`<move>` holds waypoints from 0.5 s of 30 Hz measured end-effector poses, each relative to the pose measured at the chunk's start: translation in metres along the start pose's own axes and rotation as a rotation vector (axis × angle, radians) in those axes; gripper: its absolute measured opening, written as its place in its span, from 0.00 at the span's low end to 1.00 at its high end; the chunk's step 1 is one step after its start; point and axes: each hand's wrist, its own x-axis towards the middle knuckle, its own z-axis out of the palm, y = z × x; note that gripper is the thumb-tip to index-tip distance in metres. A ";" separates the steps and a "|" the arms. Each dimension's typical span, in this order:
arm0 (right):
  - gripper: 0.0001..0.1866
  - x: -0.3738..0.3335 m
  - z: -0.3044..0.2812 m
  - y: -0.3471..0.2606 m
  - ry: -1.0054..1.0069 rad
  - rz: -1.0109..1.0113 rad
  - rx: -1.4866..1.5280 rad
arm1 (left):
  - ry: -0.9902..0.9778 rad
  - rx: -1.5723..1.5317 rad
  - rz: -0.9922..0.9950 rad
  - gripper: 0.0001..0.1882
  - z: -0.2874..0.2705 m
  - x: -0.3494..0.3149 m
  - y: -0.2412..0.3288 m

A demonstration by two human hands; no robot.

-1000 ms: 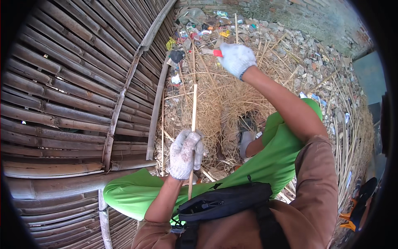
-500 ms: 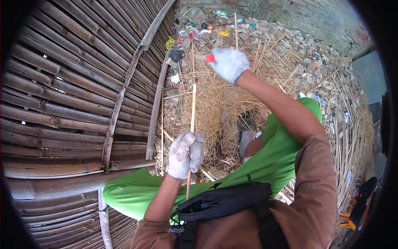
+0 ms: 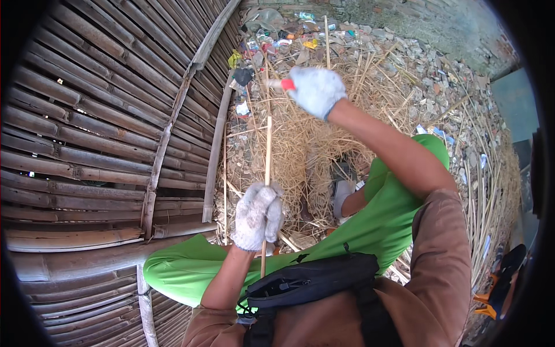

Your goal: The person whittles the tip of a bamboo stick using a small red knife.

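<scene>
My left hand [image 3: 258,216], in a soiled white work glove, is closed round a pale bamboo strip [image 3: 268,151]. The strip stands nearly upright in the view, and its lower end runs down to the black bag at my waist. Farther off and to the right, my gloved right hand [image 3: 317,91] grips a knife [image 3: 275,84]. Red shows on the knife beside the glove, and its short blade points left, blurred. The blade is apart from the strip's far end. Fingers of the right hand are partly hidden by the hand's back.
Dry shavings [image 3: 341,136] cover the ground between my green-clad legs [image 3: 358,231]. A bamboo slat wall [image 3: 110,121] rises on the left. Rubble and litter [image 3: 277,40] lie by the far masonry wall [image 3: 416,23]. Long thin strips [image 3: 480,196] lie at right. The black bag [image 3: 312,280] sits at my waist.
My right hand with the knife has shifted slightly left. The left hand keeps its hold on the bamboo strip, almost unmoved.
</scene>
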 end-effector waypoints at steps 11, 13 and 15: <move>0.15 -0.049 0.008 -0.038 -0.001 -0.256 0.084 | 0.071 0.156 0.026 0.19 -0.007 0.005 0.005; 0.15 -0.022 0.005 -0.020 -0.001 -0.102 0.052 | 0.019 0.095 0.032 0.18 -0.014 0.003 -0.002; 0.18 0.010 -0.001 0.021 0.013 0.046 0.054 | -0.065 -0.021 0.021 0.18 -0.010 0.001 -0.001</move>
